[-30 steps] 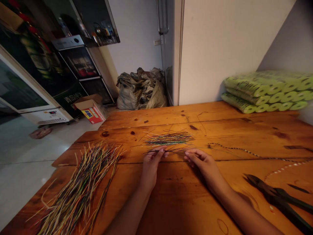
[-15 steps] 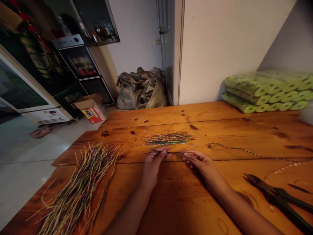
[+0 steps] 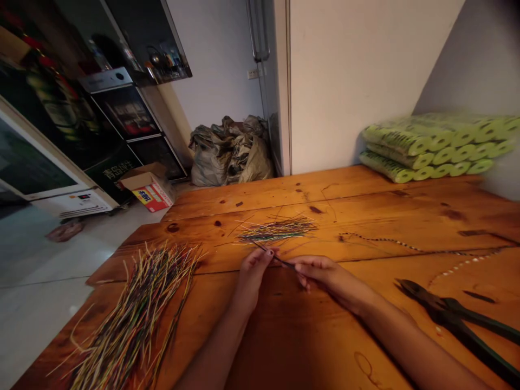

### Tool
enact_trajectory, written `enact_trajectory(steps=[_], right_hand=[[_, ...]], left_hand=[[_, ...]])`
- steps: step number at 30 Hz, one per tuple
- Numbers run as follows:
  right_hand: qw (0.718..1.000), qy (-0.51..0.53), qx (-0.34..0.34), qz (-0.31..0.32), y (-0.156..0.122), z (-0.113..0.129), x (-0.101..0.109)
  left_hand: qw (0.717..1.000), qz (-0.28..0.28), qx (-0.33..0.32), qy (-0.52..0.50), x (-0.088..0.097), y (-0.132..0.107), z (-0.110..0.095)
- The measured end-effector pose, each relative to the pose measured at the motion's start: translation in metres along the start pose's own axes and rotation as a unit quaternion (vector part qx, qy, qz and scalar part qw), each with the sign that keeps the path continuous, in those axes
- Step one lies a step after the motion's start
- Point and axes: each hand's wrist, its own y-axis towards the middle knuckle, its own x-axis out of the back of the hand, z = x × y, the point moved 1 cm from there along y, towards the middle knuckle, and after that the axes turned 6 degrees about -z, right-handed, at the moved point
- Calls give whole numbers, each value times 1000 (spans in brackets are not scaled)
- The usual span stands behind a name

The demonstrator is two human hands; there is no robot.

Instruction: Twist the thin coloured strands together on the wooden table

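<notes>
Over the wooden tabletop, left hand and right hand pinch one thin dark wire between their fingertips

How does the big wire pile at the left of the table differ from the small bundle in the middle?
The large pile of wire strands holds far more strands than the small bundle of wire strands. The pile lies near the table's left edge, while the bundle lies farther back near the middle. The pile's strands splay loosely; the bundle's lie closer together, mostly side by side. Both are thin, multicoloured strands lying on the wooden table.
</notes>
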Motion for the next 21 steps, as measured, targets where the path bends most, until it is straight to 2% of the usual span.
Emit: enact_trajectory(steps=[4, 8, 11, 13, 15, 16, 18, 20, 21], right_hand=[[999, 24, 11, -28, 5, -10, -3], [997, 43, -3, -56, 14, -18, 0], [994, 56, 1, -92, 16, -17, 1], [994, 50, 12, -100, 14, -16, 1], [995, 43, 21, -91, 12, -14, 1], [995, 42, 21, -84, 12, -14, 1], [996, 43, 21, -71, 13, -16, 3], [997, 45, 18, -63, 15, -18, 5], [997, 46, 17, -62, 17, -20, 5]], left_hand=[[999, 37, 3, 27, -1, -3, 1], [998, -23, -47, 31, -6, -6, -10], [992, -53, -88, 76, -2, -15, -44], [973, -52, -133, 179, 13, -23, -79], [922, -56, -168, 345, 41, -30, -118], [882, -38, -162, 441, 59, -34, -136], [812, -15, -103, 575, 97, -40, -165], [759, -54, -71, 645, 132, -46, -185], [735, -101, -73, 667, 147, -49, -191]])
